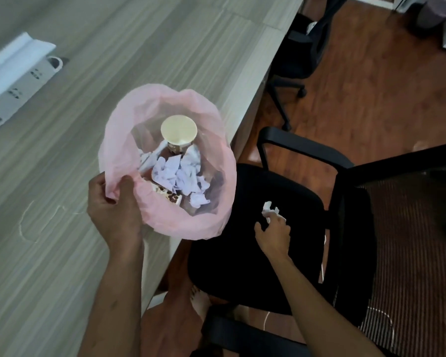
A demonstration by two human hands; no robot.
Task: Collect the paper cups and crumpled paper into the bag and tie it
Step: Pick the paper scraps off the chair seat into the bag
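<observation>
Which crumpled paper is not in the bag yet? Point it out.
The crumpled paper on the chair seat, at the fingertips of the right hand. The other crumpled papers lie inside the pink bag, which the left hand holds open.
</observation>
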